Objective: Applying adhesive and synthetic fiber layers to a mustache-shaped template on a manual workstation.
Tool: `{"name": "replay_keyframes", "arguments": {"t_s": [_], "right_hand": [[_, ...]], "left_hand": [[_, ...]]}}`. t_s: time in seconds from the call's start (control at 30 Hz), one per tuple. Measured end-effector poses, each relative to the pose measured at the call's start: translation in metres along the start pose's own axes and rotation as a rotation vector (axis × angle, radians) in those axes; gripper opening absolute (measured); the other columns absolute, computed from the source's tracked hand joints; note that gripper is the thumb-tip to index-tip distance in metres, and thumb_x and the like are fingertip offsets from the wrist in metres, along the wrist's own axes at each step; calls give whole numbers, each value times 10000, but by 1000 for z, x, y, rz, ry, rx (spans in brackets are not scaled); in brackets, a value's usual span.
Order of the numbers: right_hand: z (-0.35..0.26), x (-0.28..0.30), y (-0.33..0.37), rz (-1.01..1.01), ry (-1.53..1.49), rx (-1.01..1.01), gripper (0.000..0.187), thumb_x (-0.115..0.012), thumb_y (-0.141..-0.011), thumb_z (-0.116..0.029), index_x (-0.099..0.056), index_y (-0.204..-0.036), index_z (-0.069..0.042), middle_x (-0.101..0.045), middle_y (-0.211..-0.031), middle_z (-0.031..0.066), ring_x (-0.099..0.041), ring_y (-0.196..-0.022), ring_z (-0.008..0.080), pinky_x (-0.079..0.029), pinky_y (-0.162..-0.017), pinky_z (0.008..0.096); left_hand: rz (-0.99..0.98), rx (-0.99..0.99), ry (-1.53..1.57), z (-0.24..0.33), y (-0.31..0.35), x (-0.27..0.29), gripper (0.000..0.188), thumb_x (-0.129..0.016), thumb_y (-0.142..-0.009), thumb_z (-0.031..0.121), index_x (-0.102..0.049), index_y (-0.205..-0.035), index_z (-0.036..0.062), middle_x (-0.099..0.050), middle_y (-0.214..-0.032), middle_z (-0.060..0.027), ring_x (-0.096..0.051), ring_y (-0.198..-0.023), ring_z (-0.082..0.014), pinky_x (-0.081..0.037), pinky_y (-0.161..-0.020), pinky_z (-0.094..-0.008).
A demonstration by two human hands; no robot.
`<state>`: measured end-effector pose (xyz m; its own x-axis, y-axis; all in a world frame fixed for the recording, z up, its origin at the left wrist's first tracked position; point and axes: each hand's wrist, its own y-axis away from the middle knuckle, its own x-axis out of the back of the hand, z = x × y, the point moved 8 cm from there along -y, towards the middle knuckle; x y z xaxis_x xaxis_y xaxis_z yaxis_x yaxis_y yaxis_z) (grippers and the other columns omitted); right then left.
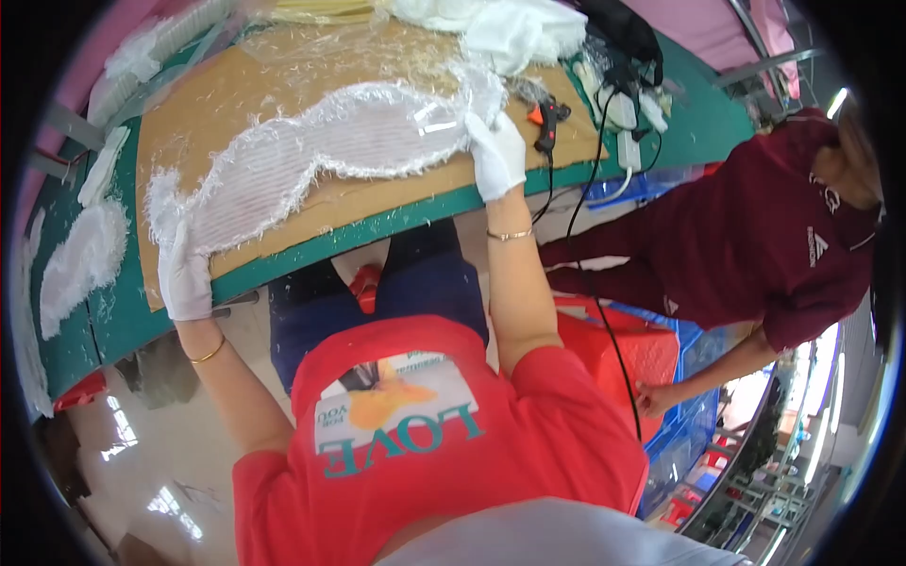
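A long, wavy-edged piece of sheer white fabric with fuzzy fringe [368, 132] stretches slantwise over a brown cardboard sheet [203, 104]. My left hand [184, 274], in a white glove, is closed on its near left end. At the far right end, my gloved right hand [495, 160] grips a bunched part of the fringe. The fingertips of both hands are partly covered by white fibres. Just right of my right hand lies a black and orange hot glue gun [547, 124] with its cord hanging over the table edge.
Another fringed white piece [83, 259] lies on the green table [113, 330] at left. White cloth [514, 33] is heaped at the back. Cables run from a white power strip [628, 146] at right. A person in maroon [746, 226] stands right, beside a red stool [632, 354].
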<state>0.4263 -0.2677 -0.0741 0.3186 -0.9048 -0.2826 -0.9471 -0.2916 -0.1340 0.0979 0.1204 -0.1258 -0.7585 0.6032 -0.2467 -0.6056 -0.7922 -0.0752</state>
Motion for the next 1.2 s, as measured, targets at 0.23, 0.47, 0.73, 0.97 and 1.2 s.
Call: {"name": "replay_keyframes", "arguments": {"t_s": [0.23, 0.47, 0.73, 0.97, 1.2], "right_hand": [[6, 0, -1, -37, -165, -22, 248, -640, -990, -82, -602, -1208, 31, -648, -990, 50, -601, -859, 135, -496, -777, 292], [13, 13, -18, -124, -302, -39, 300, -599, -995, -33, -588, -1294, -18, -664, -1112, 66, -624, -973, 160, -513, -850, 305], [1, 5, -16, -192, -261, 14, 497, -561, -1015, -62, -437, -1494, -12, -519, -1484, 130, -502, -1355, 271, -395, -1159, 442], [2, -30, -15, -231, -564, -48, 299, -528, -1052, -155, -596, -1307, -14, -643, -1252, 91, -563, -1233, 230, -395, -1128, 392], [24, 45, -20, -237, -615, -109, 599, -493, -1079, -316, -342, -1525, 54, -472, -1507, 191, -454, -1389, 316, -327, -1206, 471]], "left_hand": [[-30, -36, 34, 12, -4, -3, 487, -514, -1036, 55, -413, -1481, -115, -490, -1514, -158, -484, -1378, -239, -393, -1145, -342], [-164, -680, -636, 163, -8, -151, 494, -726, -927, 229, -627, -1362, 16, -667, -1304, -111, -603, -1188, -186, -461, -1041, -341], [-1534, -214, -1109, 38, -47, -323, 762, -813, -829, 330, -522, -1465, 27, -656, -1338, -167, -613, -1215, -259, -475, -1041, -384], [-1419, 148, -986, 24, -94, -285, 382, -754, -915, 314, -735, -1176, 36, -739, -992, -62, -677, -888, -150, -556, -790, -322], [-726, -219, -893, 178, -97, -198, 523, -728, -872, 468, -720, -1220, 78, -721, -1150, -71, -652, -1071, -203, -514, -929, -357]]}}
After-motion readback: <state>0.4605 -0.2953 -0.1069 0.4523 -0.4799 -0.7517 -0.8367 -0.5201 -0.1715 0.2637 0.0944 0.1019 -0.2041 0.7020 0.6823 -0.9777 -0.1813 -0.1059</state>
